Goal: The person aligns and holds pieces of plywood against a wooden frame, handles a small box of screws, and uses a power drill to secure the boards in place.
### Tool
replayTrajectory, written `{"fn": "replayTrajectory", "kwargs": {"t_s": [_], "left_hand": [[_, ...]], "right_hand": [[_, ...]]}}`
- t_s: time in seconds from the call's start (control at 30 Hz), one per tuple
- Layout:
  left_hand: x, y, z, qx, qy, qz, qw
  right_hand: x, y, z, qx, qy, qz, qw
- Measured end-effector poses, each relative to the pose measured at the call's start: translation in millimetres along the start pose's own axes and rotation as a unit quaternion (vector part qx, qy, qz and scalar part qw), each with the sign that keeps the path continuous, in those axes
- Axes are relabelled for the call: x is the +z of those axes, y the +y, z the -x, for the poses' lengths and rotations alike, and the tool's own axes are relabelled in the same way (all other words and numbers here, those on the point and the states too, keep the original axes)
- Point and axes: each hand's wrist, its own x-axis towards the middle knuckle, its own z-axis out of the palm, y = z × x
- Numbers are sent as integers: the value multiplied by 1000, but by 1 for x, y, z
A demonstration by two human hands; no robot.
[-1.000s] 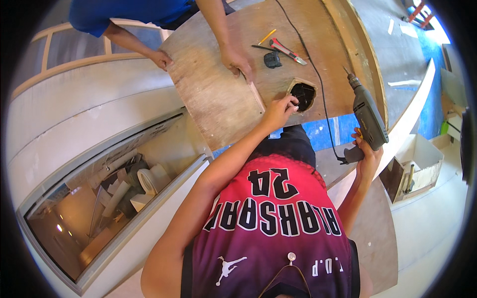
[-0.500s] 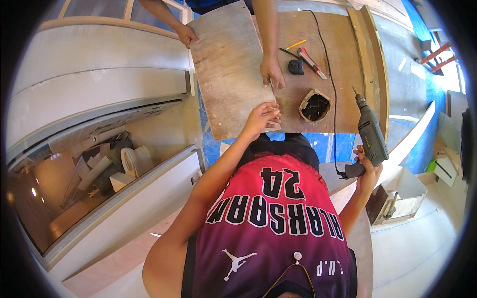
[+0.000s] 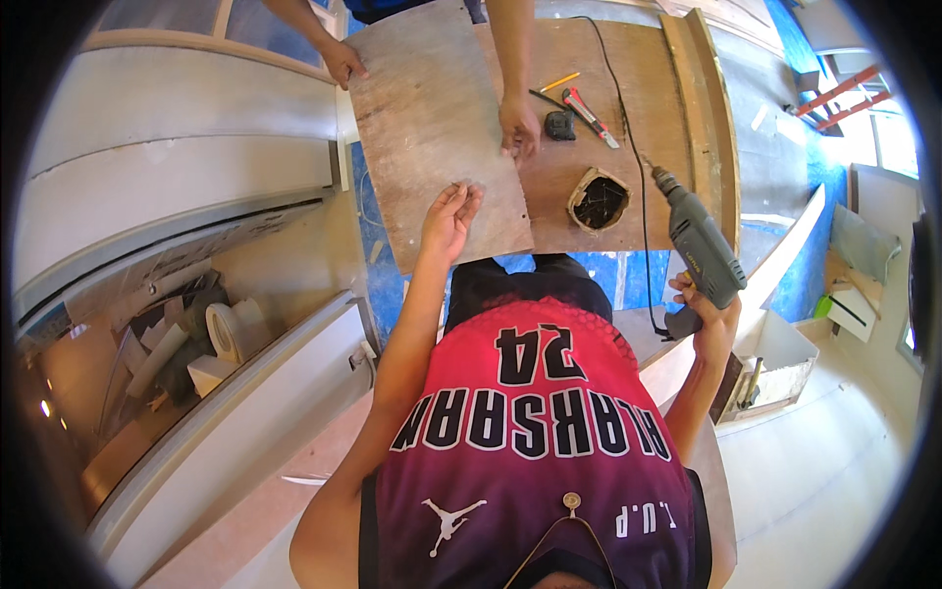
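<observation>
My right hand grips a dark grey power drill by its handle, its bit tilted up and away from me. Over the near part of a thin plywood sheet is my left hand, fingers curled and pressed together; whatever they may pinch is too small to make out. A co-worker across from me keeps one hand on the sheet's left edge and the other hand at its right edge. Beside the sheet stands a cut-open box with small dark pieces, perhaps screws or nails, inside.
On the wooden worktable lie a black tape measure, a red utility knife and a yellow pencil. The drill's black cord crosses the tabletop. A wooden strip runs along the right side. An open box sits at right.
My left hand has moved left from the sheet's right edge to over its face, and its fingers have drawn closer together. The drill stays in my right hand. The whole view has shifted slightly.
</observation>
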Motion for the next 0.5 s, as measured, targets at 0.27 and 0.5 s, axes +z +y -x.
{"fn": "replayTrajectory", "kwargs": {"t_s": [0.27, 0.5], "left_hand": [[98, -7, 12, -91, -74, 102, 988], [107, -6, -7, -79, -93, 149, 981]], "right_hand": [[44, -36, 7, 57, -154, 143, 976], [81, -27, -14, -31, -197, 227, 953]]}}
